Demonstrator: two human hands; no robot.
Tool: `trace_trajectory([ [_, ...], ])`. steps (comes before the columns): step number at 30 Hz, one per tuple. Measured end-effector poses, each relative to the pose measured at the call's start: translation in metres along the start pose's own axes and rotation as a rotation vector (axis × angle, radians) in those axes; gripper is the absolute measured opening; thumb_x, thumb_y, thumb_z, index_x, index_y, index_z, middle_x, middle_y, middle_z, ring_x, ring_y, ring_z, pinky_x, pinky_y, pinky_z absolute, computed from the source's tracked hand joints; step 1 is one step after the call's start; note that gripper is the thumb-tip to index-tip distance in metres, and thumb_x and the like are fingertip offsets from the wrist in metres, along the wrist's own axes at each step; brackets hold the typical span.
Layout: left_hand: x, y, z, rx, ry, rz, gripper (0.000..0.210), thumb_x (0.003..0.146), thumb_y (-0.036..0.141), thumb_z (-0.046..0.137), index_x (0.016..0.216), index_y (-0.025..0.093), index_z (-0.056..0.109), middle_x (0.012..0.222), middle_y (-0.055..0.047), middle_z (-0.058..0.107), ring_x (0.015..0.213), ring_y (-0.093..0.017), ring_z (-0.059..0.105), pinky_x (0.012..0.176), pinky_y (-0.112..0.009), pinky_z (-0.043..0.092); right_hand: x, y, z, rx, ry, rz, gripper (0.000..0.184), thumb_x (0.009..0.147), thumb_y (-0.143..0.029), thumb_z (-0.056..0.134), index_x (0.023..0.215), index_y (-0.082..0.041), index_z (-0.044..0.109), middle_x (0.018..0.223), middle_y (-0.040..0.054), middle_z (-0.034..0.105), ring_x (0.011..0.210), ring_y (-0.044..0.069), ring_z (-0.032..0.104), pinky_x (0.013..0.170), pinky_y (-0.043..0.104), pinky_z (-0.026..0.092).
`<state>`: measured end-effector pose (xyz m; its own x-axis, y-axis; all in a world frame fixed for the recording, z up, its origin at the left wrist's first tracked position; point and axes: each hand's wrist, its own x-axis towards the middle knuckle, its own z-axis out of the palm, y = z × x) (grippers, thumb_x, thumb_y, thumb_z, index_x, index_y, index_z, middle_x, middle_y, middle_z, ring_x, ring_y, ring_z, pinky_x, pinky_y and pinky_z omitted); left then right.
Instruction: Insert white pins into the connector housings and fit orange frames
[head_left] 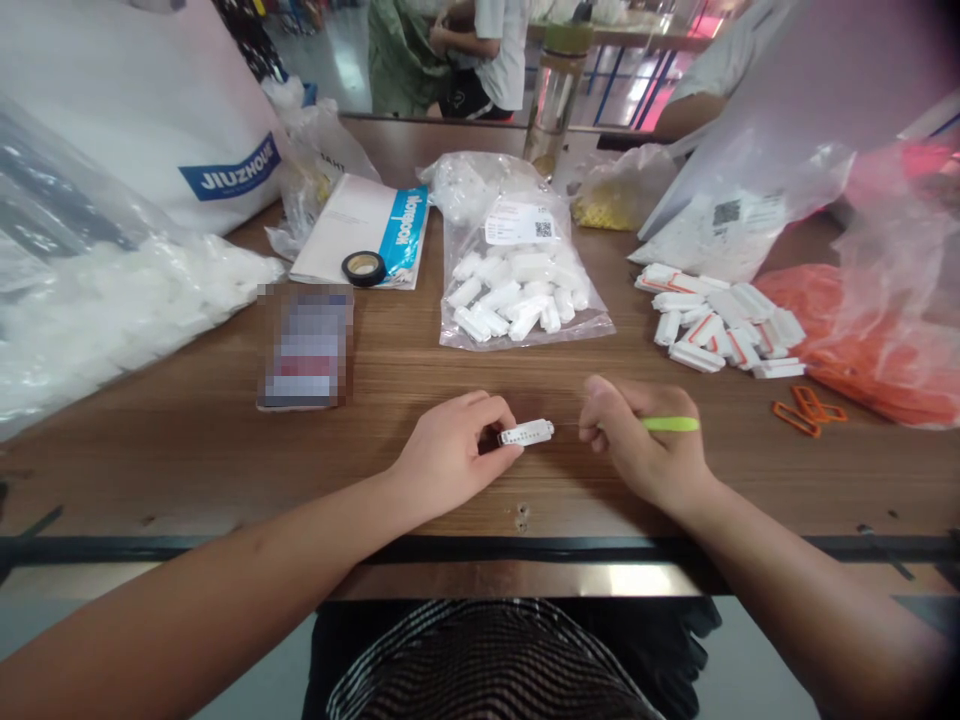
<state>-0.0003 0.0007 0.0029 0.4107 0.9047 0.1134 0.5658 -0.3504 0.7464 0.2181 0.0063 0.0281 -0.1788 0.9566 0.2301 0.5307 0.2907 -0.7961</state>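
Observation:
Between thumb and fingers, my left hand (457, 445) pinches a small white plastic connector housing (529, 433) with rows of tiny holes along its face. My right hand (641, 435) is closed round a thin tool with a lime-green handle (671, 424). Its fine metal tip points left at the right end of the housing; whether it touches cannot be made out. Beyond my hands lies a clear bag (525, 260) of white housings. A loose pile of white housings (720, 325), some with orange strips, sits to the right, near several orange rings (810, 408).
A phone (306, 350) lies at left, below a notebook (352, 225) bearing a roll of black tape (364, 267). Large bags of white parts (112, 310) and orange parts (892, 340) flank the table. A bottle (555, 95) stands behind; people are beyond.

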Motion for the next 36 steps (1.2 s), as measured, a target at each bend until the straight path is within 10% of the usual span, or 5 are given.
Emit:
trace_trajectory([
  [36,0.0000,-0.0001,-0.0005,-0.001,0.003,0.001,0.005,0.082,0.020,0.069,0.082,0.019,0.064,0.075,0.003,0.054,0.067,-0.012,0.050,0.063,-0.028,0.037,0.0031,0.0071,0.0023,0.128,-0.014,0.148,0.048,0.097,-0.043,0.052,0.056,-0.019,0.058,0.052,-0.0015,0.059,0.042,0.008,0.053,0.042,0.023,0.042],
])
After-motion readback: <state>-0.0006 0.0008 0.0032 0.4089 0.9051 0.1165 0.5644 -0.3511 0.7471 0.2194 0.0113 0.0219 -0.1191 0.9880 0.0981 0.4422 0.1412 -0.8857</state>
